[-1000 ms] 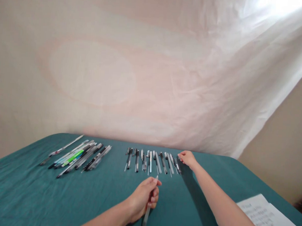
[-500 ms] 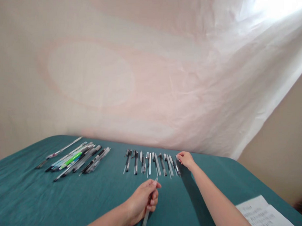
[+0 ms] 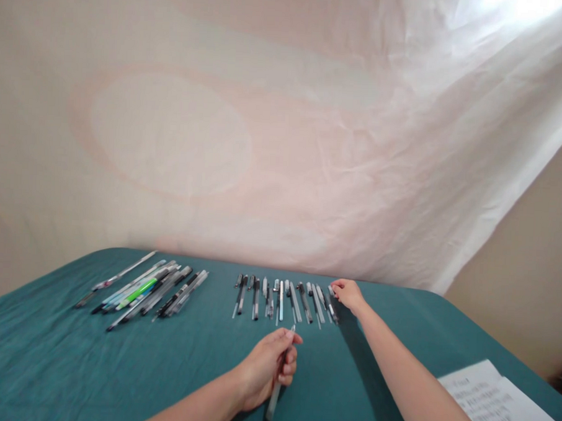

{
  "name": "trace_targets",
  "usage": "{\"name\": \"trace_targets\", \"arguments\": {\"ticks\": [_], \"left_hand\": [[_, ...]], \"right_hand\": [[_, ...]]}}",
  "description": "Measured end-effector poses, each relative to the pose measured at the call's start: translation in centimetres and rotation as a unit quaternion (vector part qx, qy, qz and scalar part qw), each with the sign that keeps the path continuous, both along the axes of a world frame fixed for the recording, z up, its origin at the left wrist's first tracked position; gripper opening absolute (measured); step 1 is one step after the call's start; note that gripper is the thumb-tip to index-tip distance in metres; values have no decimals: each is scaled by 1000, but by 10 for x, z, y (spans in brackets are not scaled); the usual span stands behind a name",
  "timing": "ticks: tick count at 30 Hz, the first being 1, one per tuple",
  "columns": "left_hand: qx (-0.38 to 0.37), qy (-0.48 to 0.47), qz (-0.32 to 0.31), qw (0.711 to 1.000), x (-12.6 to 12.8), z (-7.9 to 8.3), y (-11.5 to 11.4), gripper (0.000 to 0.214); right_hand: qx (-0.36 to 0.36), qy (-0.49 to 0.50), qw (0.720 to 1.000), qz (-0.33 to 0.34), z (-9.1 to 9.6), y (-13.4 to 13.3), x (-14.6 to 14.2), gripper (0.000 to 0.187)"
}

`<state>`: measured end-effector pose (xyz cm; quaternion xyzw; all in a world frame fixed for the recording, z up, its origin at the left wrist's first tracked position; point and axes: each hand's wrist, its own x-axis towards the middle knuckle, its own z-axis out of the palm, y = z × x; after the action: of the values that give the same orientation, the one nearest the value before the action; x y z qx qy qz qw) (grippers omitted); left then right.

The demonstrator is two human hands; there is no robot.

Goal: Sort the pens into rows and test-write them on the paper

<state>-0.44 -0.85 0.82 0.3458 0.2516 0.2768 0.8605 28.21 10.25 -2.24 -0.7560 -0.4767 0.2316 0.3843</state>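
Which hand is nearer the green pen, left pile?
Left. The left hand, gripping a grey pen, is right of the green pen, nearer the camera; the right hand is farther right, at the right end of the pen row.

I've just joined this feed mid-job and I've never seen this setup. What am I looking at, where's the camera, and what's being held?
No machine: these are a person's two bare hands, filmed by one head-worn camera looking forward and down. The left hand grips a pen. The right hand touches the right end of a row of pens; whether it pinches one is unclear. A looser pile of pens lies further left. Everything sits on a teal tablecloth, with a printed paper near right.
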Motion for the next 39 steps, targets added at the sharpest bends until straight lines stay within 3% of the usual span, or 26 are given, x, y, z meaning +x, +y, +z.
{"name": "trace_targets", "arguments": {"ticks": [5,9,12,16,23,29,31,39], "left_hand": [[-36,-17,37,999,0,-1,3,18],[-28,-64,82,994,-4,0,7,22],[1,-102,117,988,-6,3,10,26],[4,-118,165,979,-7,5,14,26],[9,-113,218,969,-8,3,19,19],[153,-33,123,980,-5,5,8,29],[174,-24,124,977,-4,4,6,30],[136,-44,187,972,-4,-1,14,26]], "right_hand": [[43,48,998,8,29,-27,-30,21],[27,102,989,100,45,-73,-81,28],[-26,158,963,218,48,-113,-117,39],[-19,116,951,285,43,-145,-141,47],[2,105,947,302,39,-149,-139,45],[18,133,951,279,41,-149,-135,43],[16,156,951,267,37,-147,-135,45],[21,240,948,206,27,-142,-132,46]]}}
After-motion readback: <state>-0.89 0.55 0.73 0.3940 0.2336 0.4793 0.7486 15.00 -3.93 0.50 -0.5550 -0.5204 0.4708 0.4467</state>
